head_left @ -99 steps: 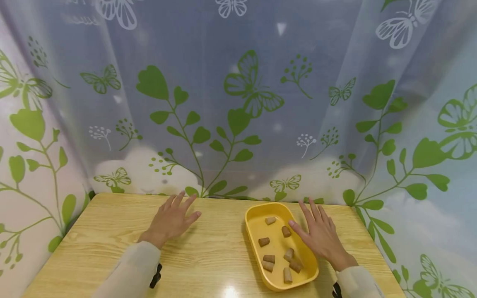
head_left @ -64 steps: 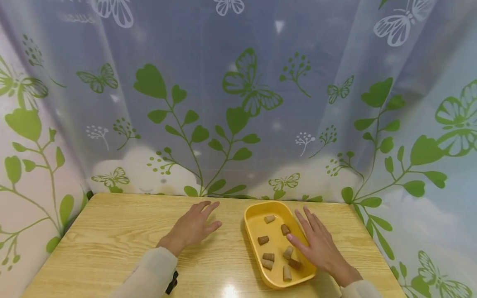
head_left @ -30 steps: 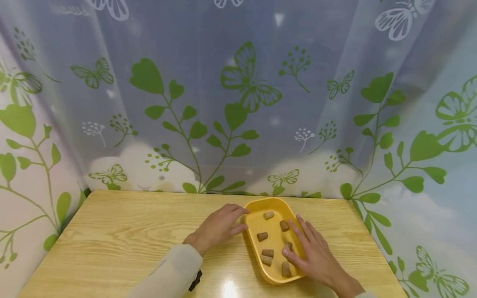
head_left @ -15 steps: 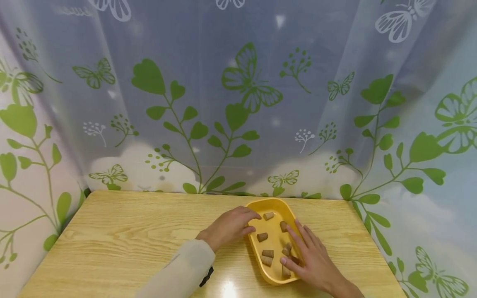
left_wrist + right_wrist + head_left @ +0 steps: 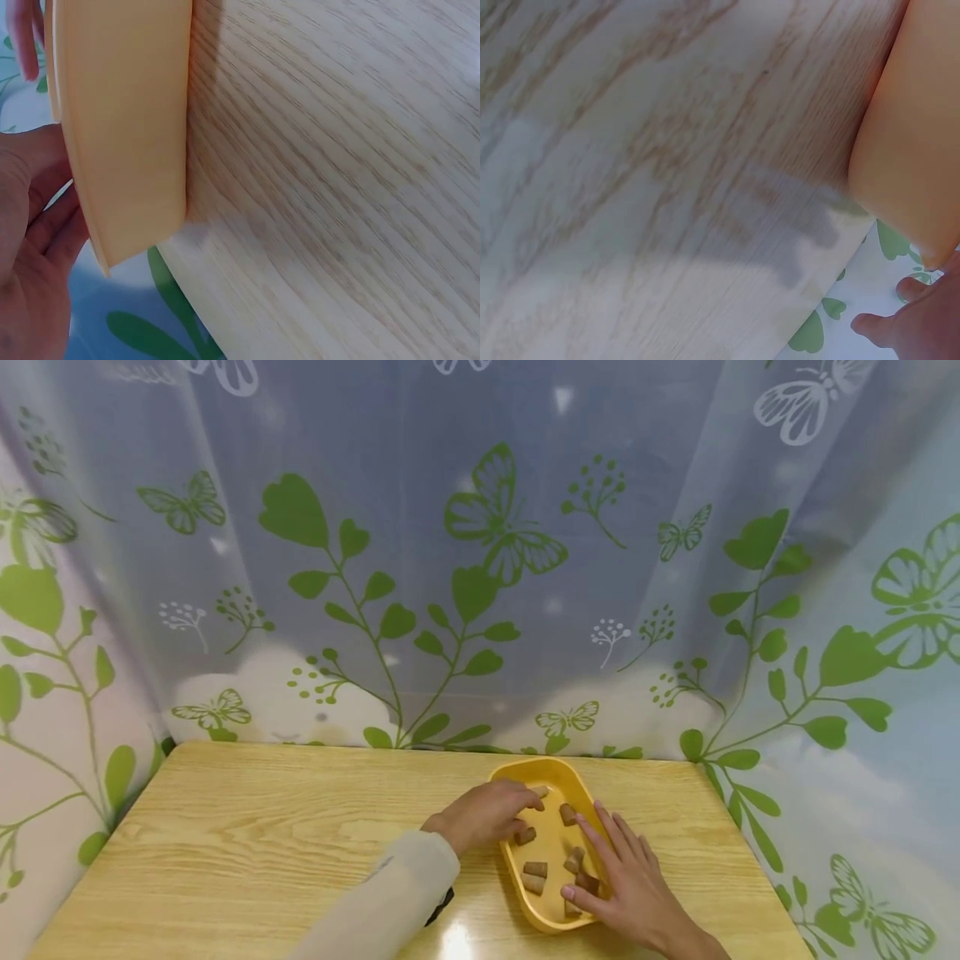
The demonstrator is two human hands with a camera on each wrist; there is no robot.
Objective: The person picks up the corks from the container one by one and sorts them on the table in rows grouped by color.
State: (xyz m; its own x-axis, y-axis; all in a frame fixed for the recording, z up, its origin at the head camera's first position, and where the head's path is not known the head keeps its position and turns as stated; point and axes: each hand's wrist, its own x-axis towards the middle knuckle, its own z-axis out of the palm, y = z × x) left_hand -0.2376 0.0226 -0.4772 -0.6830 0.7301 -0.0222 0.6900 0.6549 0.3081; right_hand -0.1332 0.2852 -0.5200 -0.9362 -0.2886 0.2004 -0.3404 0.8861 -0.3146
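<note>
A yellow oval-cornered tray stands on the table, with several small tapered brown corks inside, such as one cork near its left wall. My left hand reaches over the left rim, its bent fingertips beside a pale cork at the far end. Its thumb is near a darker cork; contact cannot be made out. My right hand lies over the right rim with fingers spread, hiding part of the near corks. In the left wrist view the left hand shows behind the tray's wall.
The wooden table extends left of the tray. A curtain printed with leaves and butterflies hangs at the back edge and both sides. The tray wall also shows in the right wrist view.
My left hand has come rightward across the table and over the tray's left rim to the corks. The right hand has shifted slightly nearer and now covers more of the near corks.
</note>
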